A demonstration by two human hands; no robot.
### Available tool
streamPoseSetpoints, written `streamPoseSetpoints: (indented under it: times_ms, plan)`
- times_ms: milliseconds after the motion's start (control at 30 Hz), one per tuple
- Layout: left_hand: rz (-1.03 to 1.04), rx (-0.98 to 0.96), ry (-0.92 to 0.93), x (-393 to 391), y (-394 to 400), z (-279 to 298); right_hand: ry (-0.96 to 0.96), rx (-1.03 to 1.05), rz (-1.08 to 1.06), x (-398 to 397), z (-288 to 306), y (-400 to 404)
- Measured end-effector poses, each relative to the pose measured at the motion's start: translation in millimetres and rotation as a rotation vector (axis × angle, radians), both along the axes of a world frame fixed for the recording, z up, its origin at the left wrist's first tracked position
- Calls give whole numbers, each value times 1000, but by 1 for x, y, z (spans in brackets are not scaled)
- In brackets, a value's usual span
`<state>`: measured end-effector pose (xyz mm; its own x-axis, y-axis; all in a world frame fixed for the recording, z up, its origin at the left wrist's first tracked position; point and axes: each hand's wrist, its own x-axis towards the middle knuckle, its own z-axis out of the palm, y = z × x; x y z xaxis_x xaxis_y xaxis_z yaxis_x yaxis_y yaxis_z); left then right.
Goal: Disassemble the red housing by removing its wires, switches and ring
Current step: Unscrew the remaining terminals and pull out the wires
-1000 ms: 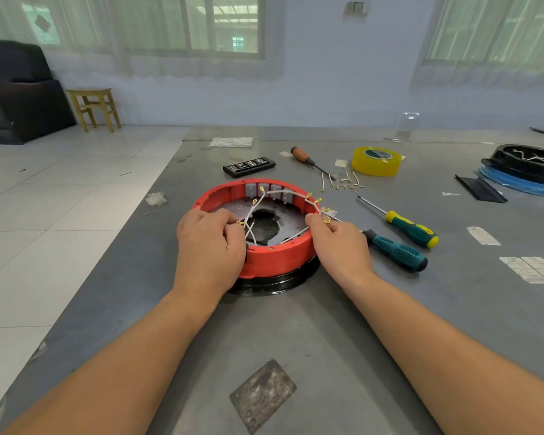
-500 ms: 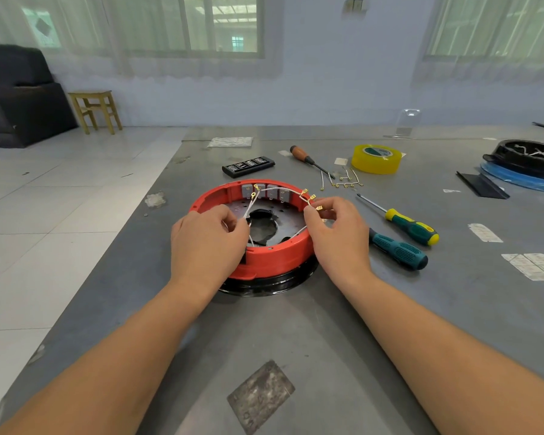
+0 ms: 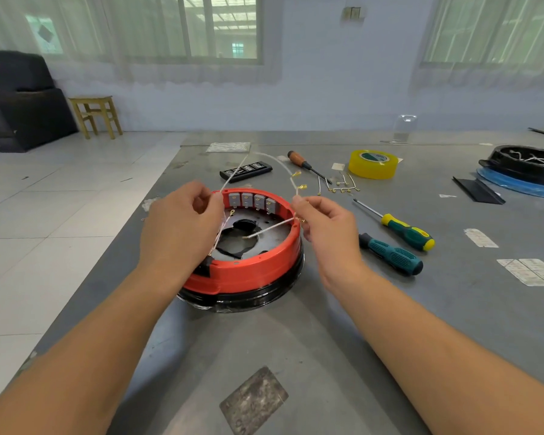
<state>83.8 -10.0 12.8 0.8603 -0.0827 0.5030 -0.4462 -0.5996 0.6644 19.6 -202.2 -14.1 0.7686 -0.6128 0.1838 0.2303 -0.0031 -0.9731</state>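
Grey metal tabletop (image 3: 343, 340) fills my view, tiled floor off at 9 o'clock, curtained windows along the far wall. Red housing (image 3: 252, 271) sits dead centre on a black base ring (image 3: 248, 301), open side up. Four grey switches (image 3: 253, 200) line its inner wall at 12 o'clock, upright, seated in their slots.

Left hand (image 3: 179, 233) is at the housing's 9 o'clock rim, thumb and forefinger pinched on white wires (image 3: 233, 174) that rise up and arc over toward 1 o'clock. Right hand (image 3: 327, 230) is at the 3 o'clock rim, fingertips pinched on the same wire bundle, gold terminals (image 3: 301, 186) sticking up just above its fingers. One strand runs from the right hand down into the housing's floor near the central hole (whether that end is attached, I can't tell).

Loose stuff, all clear of the housing: green-handled screwdriver (image 3: 393, 255) and yellow-green screwdriver (image 3: 402, 230) at 3 o'clock, wooden-handled screwdriver (image 3: 302, 163) and small loose wire pieces (image 3: 343, 185) at 1 o'clock, yellow tape roll (image 3: 372, 164) beyond those, black bit case (image 3: 245, 171) at 12 o'clock. Black round housing on a blue disc (image 3: 525, 167) at far 2 o'clock.
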Motion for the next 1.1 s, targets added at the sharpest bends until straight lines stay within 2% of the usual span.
streamPoseSetpoints:
  times_ms: [67, 133, 333, 533, 667, 733, 800, 867, 967, 1100]
  plan:
    - [-73, -89, -45, -1, -3, 0, -78, 184, 41, 1, 7, -4]
    - [-139, -138, -16, 1, -5, -4, -114, 265, 64, 1, 10, -10]
    - [-305, 14, 181, 16, -1, -10, -16, 128, 18, -1, 4, -17]
    - [-290, 103, 206, 21, 4, -7, 37, -97, 20, -3, 1, -15]
    - [-281, 79, 197, 19, 3, -7, 35, -111, 11, -3, 1, -14]
    - [-291, -49, 174, 18, 1, -6, -2, -8, 32, -3, 2, -14]
    - [-289, -165, 172, 17, 0, -4, -59, 181, 73, -3, 5, -16]
    - [-285, -201, 197, 16, 0, -2, -118, 389, 112, -4, 8, -16]
    - [-258, -132, 196, 14, -3, -2, -175, 569, 145, -7, 13, -16]
    - [-274, 155, 77, 7, -9, -7, -184, 577, 197, -8, 22, -4]
